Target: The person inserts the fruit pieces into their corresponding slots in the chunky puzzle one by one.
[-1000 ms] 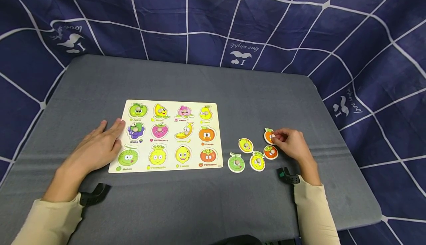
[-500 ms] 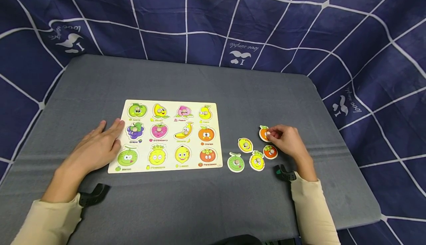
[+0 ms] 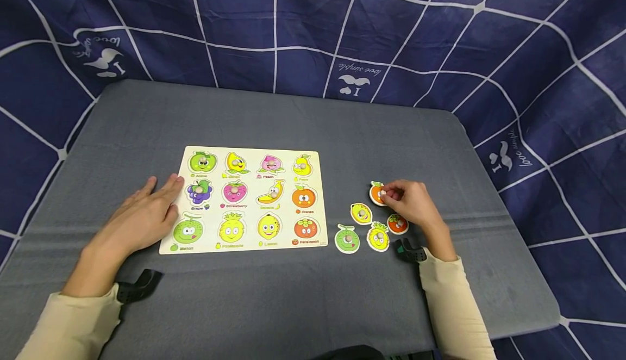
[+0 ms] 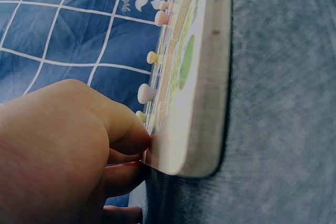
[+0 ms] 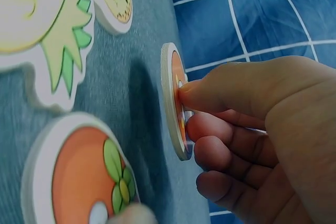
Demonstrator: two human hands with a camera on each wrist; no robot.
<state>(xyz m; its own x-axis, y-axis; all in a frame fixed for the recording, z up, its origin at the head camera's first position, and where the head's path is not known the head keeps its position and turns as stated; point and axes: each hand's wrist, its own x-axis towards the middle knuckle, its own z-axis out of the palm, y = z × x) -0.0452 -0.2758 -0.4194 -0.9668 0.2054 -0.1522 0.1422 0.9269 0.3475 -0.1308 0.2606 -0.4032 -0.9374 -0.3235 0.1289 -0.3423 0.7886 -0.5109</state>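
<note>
My right hand (image 3: 411, 202) pinches the knob of an orange-fruit puzzle piece (image 3: 376, 193) between thumb and finger. In the right wrist view that orange piece (image 5: 174, 100) is tilted and raised above the cloth, its shadow beside it. My left hand (image 3: 144, 213) lies at the left edge of a pale fruit puzzle board (image 3: 249, 186), fingers extended. Thumb and fingertips touch the board's edge (image 4: 205, 145) in the left wrist view. Loose pieces lie right of the board: lemon (image 3: 361, 214), melon (image 3: 347, 239), pineapple (image 3: 378, 236) and persimmon (image 3: 398, 223).
Knobbed pieces such as the apple (image 3: 202, 162) and banana (image 3: 270, 192) sit in the board's upper two rows. Printed fruit without knobs shows in the bottom row and at the orange spot (image 3: 304, 197). A grey cloth (image 3: 254, 305) covers the table; a blue checked curtain (image 3: 235, 17) hangs behind.
My right hand has carried the orange piece leftward and slightly away from me, to above the lemon piece. The left hand and the board have stayed in place.
</note>
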